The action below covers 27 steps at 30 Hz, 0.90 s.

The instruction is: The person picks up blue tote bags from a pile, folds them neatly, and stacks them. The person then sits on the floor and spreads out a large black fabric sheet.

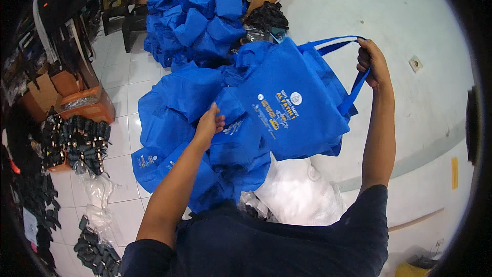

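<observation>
- The right hand point(375, 64) is raised at the right, its fingers closed around the handles point(355, 93) of a blue tote bag point(302, 105).
- That bag hangs tilted to the left of the right hand, in front of the white wall point(359, 5); its front panel carries white and yellow printing, and its handles are drawn out toward the grip.
- The left hand point(209, 124) is loosely open, fingers apart and slightly bent, with nothing visible in its grasp. It is over the near pile of blue bags point(171, 97); whether it touches them I cannot tell.
- The near pile is heaped left of and below the held bag, some of its bags showing print.
- Behind it stands a second heap of blue bags point(200, 25), with a black plastic bag point(269, 16) just to its right.
- A bulky white sack point(307, 190) sits beneath the held bag.
- On the left, a cardboard box point(100, 103) and dark bundles point(77, 138) rest on the tiled floor point(120, 128).
</observation>
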Available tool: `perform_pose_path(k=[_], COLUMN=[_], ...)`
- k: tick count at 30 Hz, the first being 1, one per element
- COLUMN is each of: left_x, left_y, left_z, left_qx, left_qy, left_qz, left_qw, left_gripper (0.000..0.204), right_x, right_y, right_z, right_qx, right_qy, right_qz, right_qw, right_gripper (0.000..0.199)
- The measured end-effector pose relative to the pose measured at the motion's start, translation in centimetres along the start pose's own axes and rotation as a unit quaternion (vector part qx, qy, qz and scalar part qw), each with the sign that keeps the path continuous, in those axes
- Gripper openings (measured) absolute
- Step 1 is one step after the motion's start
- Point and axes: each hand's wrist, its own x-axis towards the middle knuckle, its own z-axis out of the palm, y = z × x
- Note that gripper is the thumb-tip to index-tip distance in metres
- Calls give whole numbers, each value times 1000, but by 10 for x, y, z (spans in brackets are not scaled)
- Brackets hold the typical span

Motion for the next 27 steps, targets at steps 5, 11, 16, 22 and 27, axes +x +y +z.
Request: perform_pose_path(k=[5,11,16,22,27], left_x=[-14,-12,-4,-7,-13], left_y=[12,12,11,7,-13], left_z=[40,69,65,75,81], left_qx=[-125,14,86,-127,-340], left_qy=[-1,284,348,286,115], left_qz=[-13,161,191,204,168], left_qw=[992,945,914,928,918], left_gripper=[70,60,52,54,58], right_x=[-18,-22,-26,-31,-21], right_y=[-1,-8,-3,0,9], right_z=[15,26,24,19,32], right_qx=[24,67,100,131,156], right_qy=[-16,-52,-43,-54,-23], right_qz=[9,9,-3,-20,-25], right_qw=[1000,996,994,990,987], right_gripper=[20,18,11,12,11])
